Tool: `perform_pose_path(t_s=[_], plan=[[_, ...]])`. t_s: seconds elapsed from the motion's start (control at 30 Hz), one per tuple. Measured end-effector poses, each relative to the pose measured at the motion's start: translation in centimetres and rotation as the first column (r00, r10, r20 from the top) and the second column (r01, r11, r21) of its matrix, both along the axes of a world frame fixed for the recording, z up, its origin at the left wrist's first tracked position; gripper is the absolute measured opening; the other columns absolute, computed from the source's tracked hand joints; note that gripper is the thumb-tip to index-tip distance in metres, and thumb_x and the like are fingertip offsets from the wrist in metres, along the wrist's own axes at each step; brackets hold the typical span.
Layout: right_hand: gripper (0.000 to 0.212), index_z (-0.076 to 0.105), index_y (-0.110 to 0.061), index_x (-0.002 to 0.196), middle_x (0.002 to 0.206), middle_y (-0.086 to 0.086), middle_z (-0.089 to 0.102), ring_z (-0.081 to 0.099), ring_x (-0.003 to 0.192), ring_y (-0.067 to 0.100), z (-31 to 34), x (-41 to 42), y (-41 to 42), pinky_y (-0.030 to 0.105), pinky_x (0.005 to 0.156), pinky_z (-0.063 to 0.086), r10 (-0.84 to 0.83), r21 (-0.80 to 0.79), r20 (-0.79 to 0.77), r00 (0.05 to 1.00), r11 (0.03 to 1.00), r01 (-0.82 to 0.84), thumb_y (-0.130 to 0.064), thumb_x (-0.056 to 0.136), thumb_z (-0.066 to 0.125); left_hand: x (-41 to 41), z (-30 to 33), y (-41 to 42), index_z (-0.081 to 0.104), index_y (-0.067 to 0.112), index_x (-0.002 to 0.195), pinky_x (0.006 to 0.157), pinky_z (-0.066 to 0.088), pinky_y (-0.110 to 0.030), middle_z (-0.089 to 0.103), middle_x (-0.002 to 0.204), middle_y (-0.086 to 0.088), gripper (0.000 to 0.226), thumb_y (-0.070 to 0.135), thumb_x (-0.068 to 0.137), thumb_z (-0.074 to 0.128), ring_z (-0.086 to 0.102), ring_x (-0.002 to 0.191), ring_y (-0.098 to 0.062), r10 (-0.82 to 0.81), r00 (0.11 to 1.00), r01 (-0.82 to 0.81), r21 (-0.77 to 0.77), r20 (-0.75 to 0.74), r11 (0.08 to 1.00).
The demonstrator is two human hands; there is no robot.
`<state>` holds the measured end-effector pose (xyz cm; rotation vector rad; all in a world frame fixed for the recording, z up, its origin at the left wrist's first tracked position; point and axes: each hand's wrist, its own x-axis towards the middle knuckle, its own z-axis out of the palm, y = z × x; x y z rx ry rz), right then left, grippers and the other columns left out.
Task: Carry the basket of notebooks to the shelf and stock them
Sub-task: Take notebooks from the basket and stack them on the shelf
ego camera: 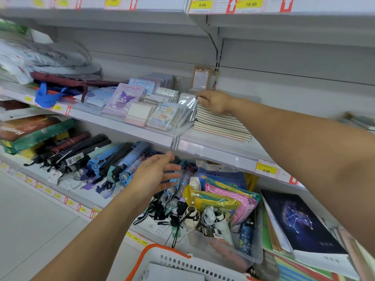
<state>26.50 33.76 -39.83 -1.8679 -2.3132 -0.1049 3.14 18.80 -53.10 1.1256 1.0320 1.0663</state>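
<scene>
A stack of thin pale notebooks (221,126) lies on the middle shelf (219,153). My right hand (213,102) rests on top of the stack's far left corner, fingers curled against it beside a clear plastic packet (186,100). My left hand (156,175) hovers open in the air below that shelf, over the umbrellas, holding nothing. The white basket with orange handle (162,252) shows at the bottom edge, below my arms; a pale sheet lies inside it.
Small cartoon notepads (125,100) fill the shelf left of the stack. Folded umbrellas (91,159) and a clear bin of raincoats (223,201) sit on the lower shelf. A dark constellation notebook (300,222) lies at lower right. Yellow price tags line the shelf edges.
</scene>
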Motion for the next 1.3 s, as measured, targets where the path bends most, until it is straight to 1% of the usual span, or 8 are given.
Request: perform_pose_path(t_s=[0.3, 0.47, 0.77, 0.93, 1.03, 1.1, 1.17, 1.3], plan=[[0.032, 0.053, -0.016, 0.122, 0.122, 0.011, 0.060, 0.050, 0.098, 0.026, -1.4, -0.8, 0.4, 0.035, 0.082, 0.039, -0.057, 0.149, 0.002, 0.998, 0.987, 0.056, -0.031, 0.107, 0.029, -0.3, -0.3, 0.2, 0.064, 0.016, 0.106, 0.086, 0.057, -0.041, 0.075, 0.098, -0.006, 0.025, 0.037, 0.097, 0.055, 0.071, 0.094, -0.023, 0.017, 1.000, -0.017, -0.021, -0.008, 1.000], [0.040, 0.046, -0.024, 0.137, 0.135, 0.010, 0.056, 0.052, 0.119, 0.036, -1.7, -1.5, 0.8, 0.056, 0.099, 0.044, -0.169, 0.162, -0.028, 0.985, 0.972, 0.171, -0.038, 0.105, 0.026, -0.3, -0.5, -0.3, 0.064, 0.014, 0.108, 0.073, 0.057, -0.033, 0.075, 0.097, -0.006, 0.025, 0.035, 0.096, 0.056, 0.072, 0.091, -0.023, 0.000, 1.000, 0.000, -0.030, -0.025, 1.000], [0.033, 0.058, -0.017, 0.123, 0.110, 0.014, 0.066, 0.057, 0.096, 0.034, -1.6, -0.3, -0.4, 0.042, 0.080, 0.049, -0.018, 0.285, 0.012, 1.000, 0.958, 0.013, -0.033, 0.106, 0.034, -0.6, -0.8, -0.3, 0.063, 0.014, 0.111, 0.074, 0.056, -0.034, 0.074, 0.097, -0.007, 0.025, 0.033, 0.096, 0.057, 0.071, 0.092, -0.025, -0.009, 0.999, 0.006, -0.054, -0.051, 0.999], [0.051, 0.043, -0.025, 0.143, 0.141, 0.010, 0.053, 0.050, 0.125, 0.034, -1.3, -0.7, -1.7, 0.050, 0.099, 0.043, -0.119, 0.247, -0.016, 0.993, 0.962, 0.119, -0.053, 0.102, 0.033, -0.4, -0.8, -0.4, 0.063, 0.015, 0.111, 0.076, 0.056, -0.033, 0.074, 0.100, -0.007, 0.025, 0.034, 0.096, 0.057, 0.071, 0.094, -0.024, -0.024, 0.997, 0.021, -0.050, -0.070, 0.999], [0.102, 0.029, -0.023, 0.151, 0.159, 0.014, 0.027, 0.028, 0.142, 0.041, 0.2, 1.5, -3.9, 0.064, 0.110, 0.024, -0.435, 0.323, -0.167, 0.885, 0.824, 0.466, -0.090, 0.074, 0.037, -0.3, -0.8, -0.3, 0.064, 0.014, 0.110, 0.076, 0.057, -0.034, 0.074, 0.100, -0.007, 0.024, 0.033, 0.096, 0.058, 0.071, 0.094, -0.024, -0.031, 0.997, 0.027, -0.052, -0.072, 0.998], [0.133, 0.025, -0.015, 0.152, 0.160, 0.019, 0.022, 0.028, 0.142, 0.043, 0.7, 4.1, -5.7, 0.057, 0.112, 0.029, -0.567, 0.096, -0.379, 0.732, 0.762, 0.640, -0.098, 0.052, 0.051, -0.3, -0.8, -0.2, 0.064, 0.014, 0.111, 0.075, 0.058, -0.034, 0.074, 0.099, -0.008, 0.025, 0.032, 0.096, 0.058, 0.071, 0.093, -0.025, -0.028, 0.998, 0.024, -0.056, -0.058, 0.998], [0.127, 0.041, -0.008, 0.144, 0.149, 0.012, 0.044, 0.048, 0.128, 0.031, 0.1, 6.4, -6.4, 0.040, 0.101, 0.043, -0.531, -0.151, -0.553, 0.643, 0.822, 0.549, -0.085, 0.048, 0.072, -0.1, -0.7, -0.3, 0.063, 0.013, 0.111, 0.077, 0.058, -0.036, 0.074, 0.099, -0.009, 0.024, 0.032, 0.096, 0.058, 0.071, 0.093, -0.025, -0.026, 0.998, 0.023, -0.063, -0.050, 0.998], [0.103, 0.061, -0.009, 0.117, 0.118, 0.002, 0.063, 0.061, 0.104, 0.020, -1.7, 7.7, -5.7, 0.032, 0.086, 0.054, -0.368, -0.067, -0.698, 0.614, 0.888, 0.456, -0.077, 0.042, 0.083, 0.1, -0.8, -0.4, 0.063, 0.014, 0.112, 0.081, 0.057, -0.037, 0.074, 0.098, -0.007, 0.025, 0.032, 0.095, 0.059, 0.071, 0.093, -0.024, -0.032, 0.997, 0.027, -0.063, -0.067, 0.998]])
